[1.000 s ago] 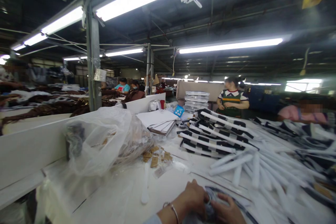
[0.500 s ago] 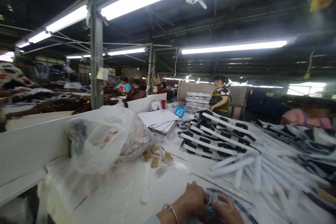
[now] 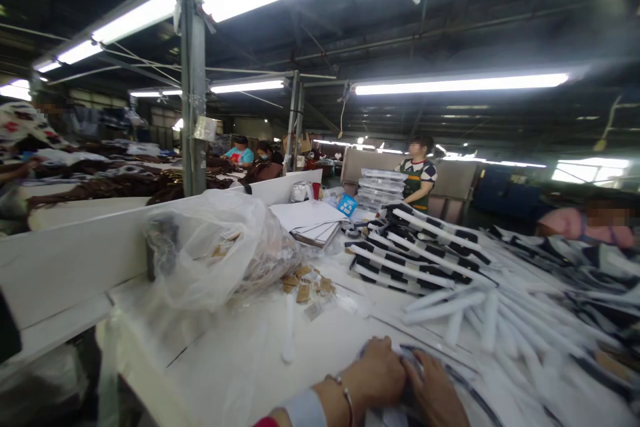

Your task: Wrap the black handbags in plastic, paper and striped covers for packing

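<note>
My left hand (image 3: 377, 373), with a bracelet at its wrist, is closed with curled fingers on a grey-and-dark fabric piece (image 3: 470, 383) at the table's near edge. Right beside it, my right hand (image 3: 435, 390) grips the same piece, thumb and fingers close together. Most of the fabric between the hands is hidden by them. Beyond the hands, to the right, lie black-and-white folded garments (image 3: 415, 257) with white strips, and a fan of loose white tubes (image 3: 493, 320).
A clear plastic bag (image 3: 215, 247) stands at the left by a low white partition (image 3: 80, 260). Brown tags (image 3: 303, 292) are scattered beside it. Behind are white sheets (image 3: 310, 220) and a blue box (image 3: 347, 205). A co-worker (image 3: 420, 177) stands by stacked packages (image 3: 381, 188).
The head view has shifted slightly, moving the scene right. My hands have come closer together over the fabric, and more of my left forearm shows.
</note>
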Motion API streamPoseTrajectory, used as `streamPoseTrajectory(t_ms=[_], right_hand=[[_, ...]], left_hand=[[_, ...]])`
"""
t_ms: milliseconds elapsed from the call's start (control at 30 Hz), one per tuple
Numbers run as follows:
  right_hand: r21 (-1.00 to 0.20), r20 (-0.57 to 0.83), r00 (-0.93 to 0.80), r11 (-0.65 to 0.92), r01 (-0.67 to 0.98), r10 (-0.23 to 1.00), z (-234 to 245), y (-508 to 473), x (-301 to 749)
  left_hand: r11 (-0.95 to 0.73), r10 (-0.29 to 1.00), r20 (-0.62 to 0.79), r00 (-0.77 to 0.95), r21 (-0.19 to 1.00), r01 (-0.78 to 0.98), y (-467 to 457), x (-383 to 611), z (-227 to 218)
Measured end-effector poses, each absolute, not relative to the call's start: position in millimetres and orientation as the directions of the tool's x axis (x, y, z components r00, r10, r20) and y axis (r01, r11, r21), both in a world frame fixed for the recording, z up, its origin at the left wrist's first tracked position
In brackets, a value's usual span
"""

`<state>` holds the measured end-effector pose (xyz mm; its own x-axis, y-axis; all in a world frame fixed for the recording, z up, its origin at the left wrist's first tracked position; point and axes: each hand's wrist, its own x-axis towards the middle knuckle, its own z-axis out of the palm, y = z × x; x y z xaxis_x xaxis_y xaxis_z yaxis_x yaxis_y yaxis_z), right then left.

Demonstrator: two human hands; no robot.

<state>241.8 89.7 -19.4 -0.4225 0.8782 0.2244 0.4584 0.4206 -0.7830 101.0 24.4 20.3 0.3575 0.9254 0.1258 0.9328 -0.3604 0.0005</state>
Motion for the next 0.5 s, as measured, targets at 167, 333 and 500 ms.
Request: streamPoseTrajectory(t_ms=[167, 333, 500], right_hand=[[-0.513, 0.147, -0.484, 0.485, 0.708, 0.862, 45.7, 68.4, 241.6], [-0.455, 0.197, -0.584, 0.601, 0.657, 0.788, 84.9, 44.5, 289.0], [-0.213, 0.143, -0.787, 0.795, 0.568, 0.6, 48.0, -32.5, 323.0]], left_hand=[[-0.349, 0.937, 0.068, 0.343, 0.136, 0.927, 18.3, 92.2, 68.5], [-0.374, 0.928, 0.111, 0.357, 0.256, 0.892, -0.8, 62.9, 71.2], [-0.363, 0.921, -0.028, 0.389, 0.302, 0.881, -62.8, 57.0, 31.7]])
